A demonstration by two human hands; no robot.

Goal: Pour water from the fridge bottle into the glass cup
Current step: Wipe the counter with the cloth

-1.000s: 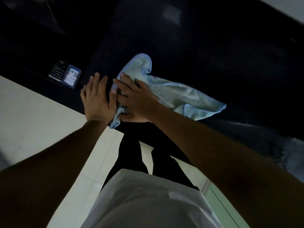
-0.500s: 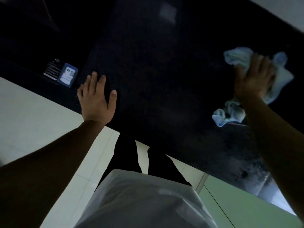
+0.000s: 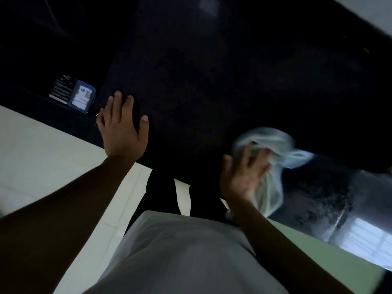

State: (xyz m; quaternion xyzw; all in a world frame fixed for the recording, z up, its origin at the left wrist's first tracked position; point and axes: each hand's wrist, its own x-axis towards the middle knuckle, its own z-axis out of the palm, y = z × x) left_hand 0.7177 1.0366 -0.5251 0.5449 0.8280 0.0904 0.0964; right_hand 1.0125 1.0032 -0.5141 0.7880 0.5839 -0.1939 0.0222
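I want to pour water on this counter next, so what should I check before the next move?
1. The left hand lies flat on the dark counter, fingers straight: ok.
2. The right hand presses the light blue cloth, fingers spread, blurred: ok.
3. The counter is dry where wiped: cannot tell, too dark.
4. In view, the bottle and the glass cup: not ok, neither shows.
5. The blue packet sits apart from the cloth, beyond the left hand: ok.
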